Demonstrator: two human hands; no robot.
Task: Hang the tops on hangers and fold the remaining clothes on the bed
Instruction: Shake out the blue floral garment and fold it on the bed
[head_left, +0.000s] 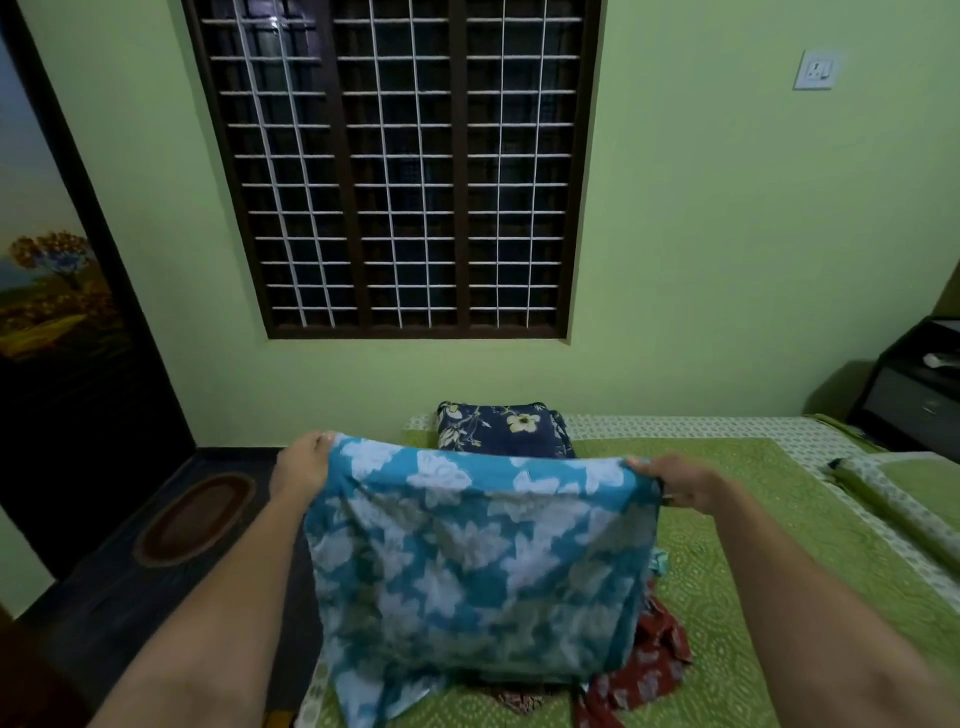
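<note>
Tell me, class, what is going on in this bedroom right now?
A person holds up a blue floral garment by its top edge, the left hand and right hand gripping a corner each. It hangs spread over the green bed. A red garment lies crumpled beneath, not yet folded.

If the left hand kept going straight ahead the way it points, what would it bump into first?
Probably nothing nearby. The left hand, gripping the blue floral garment, points past the bed edge over the dark floor, toward the green wall under the window. Depth is hard to judge, though.
</note>
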